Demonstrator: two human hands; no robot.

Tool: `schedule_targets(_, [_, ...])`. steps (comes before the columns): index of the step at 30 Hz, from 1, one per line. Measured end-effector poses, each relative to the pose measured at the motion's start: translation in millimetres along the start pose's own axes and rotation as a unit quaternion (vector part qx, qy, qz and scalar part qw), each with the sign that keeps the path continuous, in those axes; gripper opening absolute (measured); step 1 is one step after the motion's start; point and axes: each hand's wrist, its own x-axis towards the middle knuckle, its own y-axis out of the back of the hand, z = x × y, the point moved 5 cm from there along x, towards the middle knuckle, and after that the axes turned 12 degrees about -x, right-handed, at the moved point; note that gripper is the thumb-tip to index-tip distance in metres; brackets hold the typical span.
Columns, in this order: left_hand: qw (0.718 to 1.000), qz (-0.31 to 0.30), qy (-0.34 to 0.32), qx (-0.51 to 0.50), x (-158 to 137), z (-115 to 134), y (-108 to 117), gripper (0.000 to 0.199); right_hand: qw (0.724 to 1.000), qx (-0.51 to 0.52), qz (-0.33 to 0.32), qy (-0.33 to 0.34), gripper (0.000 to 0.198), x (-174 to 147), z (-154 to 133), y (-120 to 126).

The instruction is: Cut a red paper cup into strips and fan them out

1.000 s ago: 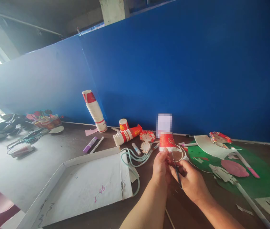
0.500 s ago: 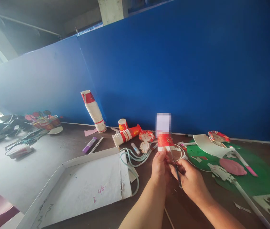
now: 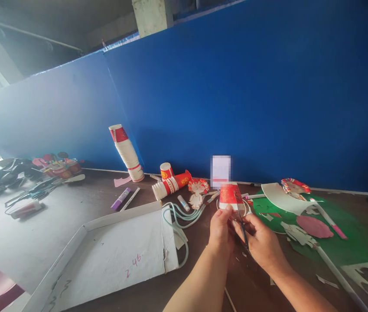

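Observation:
My left hand (image 3: 222, 226) is closed on the rim of a red-and-white paper cup (image 3: 231, 195), its thumb pressed on the white band. The cup is upside down, with its narrow end up. In my right hand (image 3: 258, 236) is a dark-handled pair of scissors (image 3: 244, 234), whose blades point up at the cup's lower edge. How far the blades are apart I cannot tell. Behind the hands, a cut-out paper figure with a red fringed head (image 3: 198, 193) lies by a glue stick (image 3: 184, 203).
Left of my arms lies a shallow white box lid (image 3: 115, 260), beside a coiled pale cable (image 3: 188, 225). A tall leaning stack of paper cups (image 3: 128, 154) stands near the blue partition (image 3: 236, 86). Paper scraps and markers lie around a green sheet (image 3: 343, 251) on the right.
Between the frames the cup has moved slightly right and tilted, with more of its red side showing. Both hands shifted a little along with it, and the scissors stay at its edge.

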Motion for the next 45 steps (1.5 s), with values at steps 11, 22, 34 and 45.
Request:
schedule_targets(11, [1.0, 0.004, -0.008, -0.007, -1, 2, -2, 0.036, 1.0, 0.026, 0.008, 0.0, 0.024, -1, -5, 1])
schedule_targets(22, [1.0, -0.002, 0.011, -0.014, -4, -13, -1, 0.032, 0.998, 0.043, 0.04, -0.017, 0.027, -2, 0, 5])
schedule_targets(34, [0.999, -0.03, 0.006, -0.011, -3, -11, 2, 0.026, 0.999, 0.03, 0.041, -0.012, 0.029, -1, -6, 9])
schedule_targets(45, [0.991, -0.033, 0.099, -0.085, -9, -8, -10, 0.033, 0.997, 0.065, 0.039, -0.012, 0.028, -1, -7, 9])
